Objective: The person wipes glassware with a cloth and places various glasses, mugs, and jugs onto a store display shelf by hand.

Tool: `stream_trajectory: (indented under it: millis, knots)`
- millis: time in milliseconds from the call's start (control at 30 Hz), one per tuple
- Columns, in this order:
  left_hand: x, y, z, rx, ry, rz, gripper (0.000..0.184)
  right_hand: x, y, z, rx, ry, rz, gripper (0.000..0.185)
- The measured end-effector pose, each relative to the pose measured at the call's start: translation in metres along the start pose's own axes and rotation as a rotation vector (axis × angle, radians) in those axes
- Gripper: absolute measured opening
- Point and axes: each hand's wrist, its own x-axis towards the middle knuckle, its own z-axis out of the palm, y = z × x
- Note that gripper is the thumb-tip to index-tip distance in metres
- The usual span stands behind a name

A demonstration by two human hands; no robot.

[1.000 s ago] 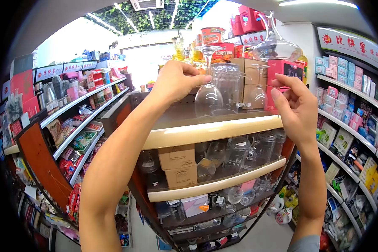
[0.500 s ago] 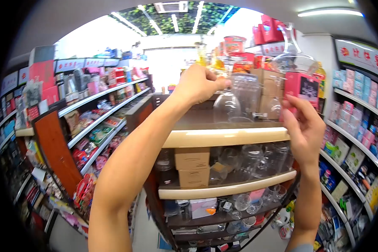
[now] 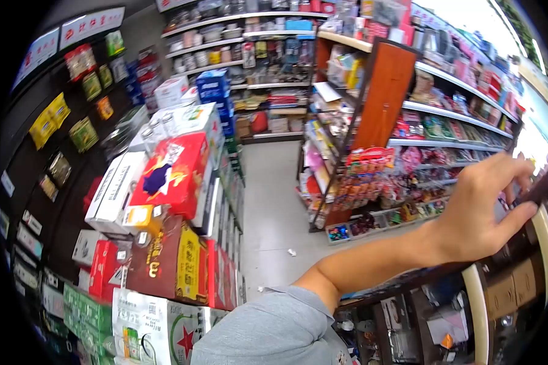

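Observation:
My left hand [image 3: 484, 207] reaches in from a grey sleeve at the right side of the view. Its fingers are curled and the thumb is bent toward them, beside the dark brown edge [image 3: 540, 185] of the glassware shelf. What lies between the fingertips is blurred and partly hidden, so I cannot make it out. Below the hand are the shelf's cream front strips [image 3: 476, 313] and brown cardboard boxes [image 3: 502, 295]. My right hand is out of the picture.
Stacked cartons stand at the left, among them a red box [image 3: 173, 173] and a white beer carton [image 3: 155, 328]. A tiled aisle [image 3: 271, 207] runs between them and a rack with an orange-brown end panel [image 3: 383, 103]. Shelves of housewares [image 3: 277, 55] line the back.
The view has swung far to the left, onto the aisle and cartons. My right hand and the glassware on the shelf top have left the view. My left hand now appears at the right.

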Motion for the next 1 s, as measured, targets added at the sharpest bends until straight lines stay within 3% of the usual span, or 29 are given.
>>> stream_trajectory:
  millis: [67, 100, 167, 233, 367, 500, 633, 700, 767, 867, 900, 1000]
  knots:
    - [-0.021, 0.001, -0.036, 0.096, 0.057, -0.018, 0.040, -0.036, 0.003, 0.018, 0.039, -0.135, 0.158, 0.038]
    - [-0.027, 0.003, -0.061, 0.182, 0.051, -0.035, 0.041, -0.043, 0.001, 0.051, 0.142, -0.056, 0.188, 0.036]
    - [-0.035, 0.009, -0.113, 0.348, 0.061, -0.094, 0.038, -0.040, 0.004, 0.088, 0.134, -0.271, 0.123, 0.035]
    - [-0.033, 0.015, -0.171, 0.538, 0.119, -0.132, 0.036, -0.045, 0.004, 0.126, 0.308, -0.325, 0.240, 0.037]
    - [-0.017, 0.035, -0.313, 1.040, 0.360, -0.034, 0.027, -0.074, 0.008, 0.192, 0.479, -0.254, 0.395, 0.035]
    - [-0.001, 0.079, -0.473, 1.528, 0.637, -0.062, 0.033, -0.089, 0.006, 0.246, 0.556, -0.332, 0.462, 0.035]
    - [-0.006, 0.127, -0.610, 1.843, 0.755, -0.079, 0.047, -0.109, 0.004, 0.290, 0.618, -0.393, 0.591, 0.033]
    - [-0.019, 0.142, -0.653, 2.022, 0.834, -0.218, 0.065, -0.121, 0.006, 0.309, 0.669, -0.419, 0.553, 0.032]
    - [-0.021, 0.148, -0.658, 2.158, 0.986, -0.414, 0.076, -0.135, 0.008, 0.325, 0.698, -0.379, 0.691, 0.030]
    - [-0.028, 0.155, -0.681, 2.202, 1.147, -0.597, 0.093, -0.133, 0.004, 0.347, 0.721, -0.390, 0.659, 0.026]
    - [-0.032, 0.159, -0.689, 2.204, 1.158, -0.598, 0.093, -0.133, 0.004, 0.350, 0.728, -0.385, 0.669, 0.025]
    - [-0.036, 0.172, -0.709, 2.031, 1.124, -0.982, 0.092, -0.133, 0.005, 0.355, 0.714, -0.415, 0.659, 0.024]
